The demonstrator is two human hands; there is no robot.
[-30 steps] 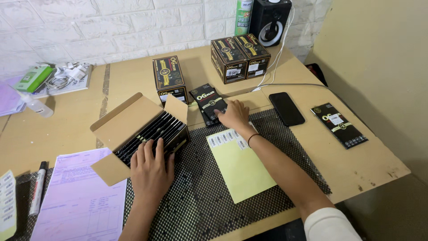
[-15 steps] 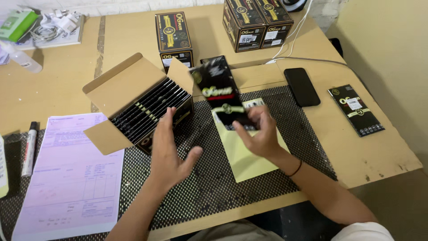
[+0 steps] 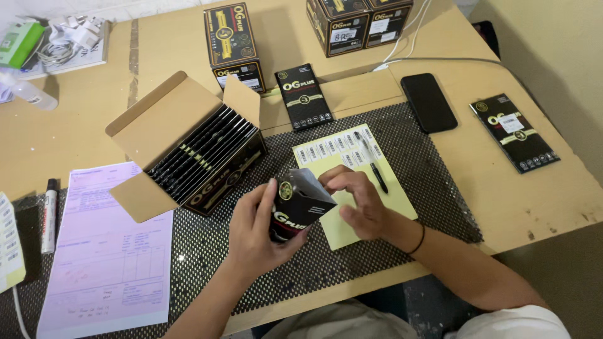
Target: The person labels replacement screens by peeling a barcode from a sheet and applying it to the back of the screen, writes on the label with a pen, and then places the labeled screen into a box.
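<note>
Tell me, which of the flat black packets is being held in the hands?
The small black packet above the yellow sheet, gripped by the left hand with the right hand at its top. The others lie flat on the table.

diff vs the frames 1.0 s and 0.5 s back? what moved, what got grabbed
The right hand took a flat black pack from beside the open carton and brought it toward the body. The left hand, which lay by the carton, came across and now holds the pack too, with the right fingers at its top flap. The carton, phone, yellow label sheet and pink form stayed put.
</note>
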